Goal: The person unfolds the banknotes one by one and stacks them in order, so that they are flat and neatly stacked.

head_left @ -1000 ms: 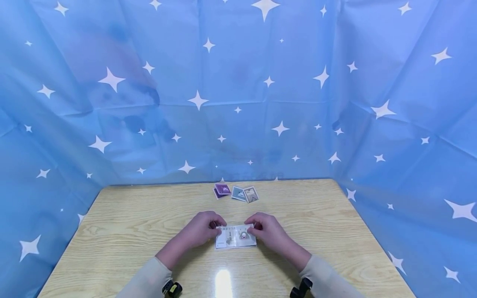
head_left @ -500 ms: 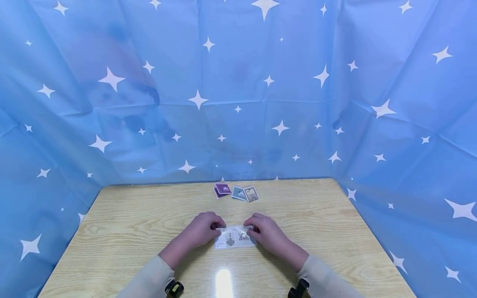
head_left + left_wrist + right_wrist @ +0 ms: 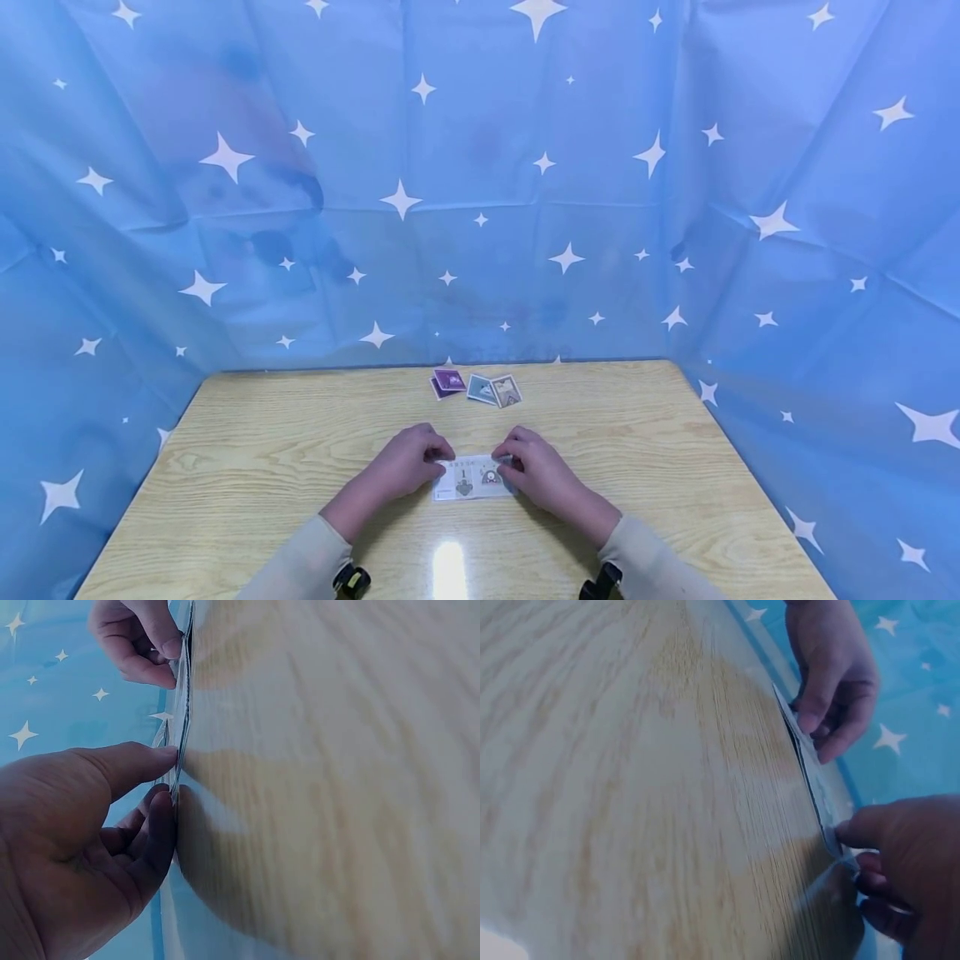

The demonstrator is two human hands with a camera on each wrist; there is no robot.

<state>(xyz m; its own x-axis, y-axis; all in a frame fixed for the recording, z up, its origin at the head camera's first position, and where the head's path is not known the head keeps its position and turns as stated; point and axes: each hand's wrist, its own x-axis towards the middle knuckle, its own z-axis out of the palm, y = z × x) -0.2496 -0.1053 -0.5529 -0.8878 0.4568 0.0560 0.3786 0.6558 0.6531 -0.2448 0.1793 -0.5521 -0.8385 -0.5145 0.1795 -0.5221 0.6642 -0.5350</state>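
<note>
the printed paper (image 3: 465, 480) sits spread low over the tabletop (image 3: 300, 437), fingers of left hand (image 3: 408, 461) and right hand (image 3: 542, 473) pinching its ends: looks opened out, not yet let go! beyond: purple cards (image 3: 450, 381), blue card (image 3: 479, 389), grey card (image 3: 506, 390).

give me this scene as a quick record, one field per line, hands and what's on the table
left hand: pinches the left end of the printed paper (hand)
right hand: pinches its right end (hand)
surface: wood-grain table
far edge, left: purple cards, overlapping
far edge, right: blue-grey card touching a tan card
backdrop: blue curtain with white stars
paper's print: mostly too small to read
</note>
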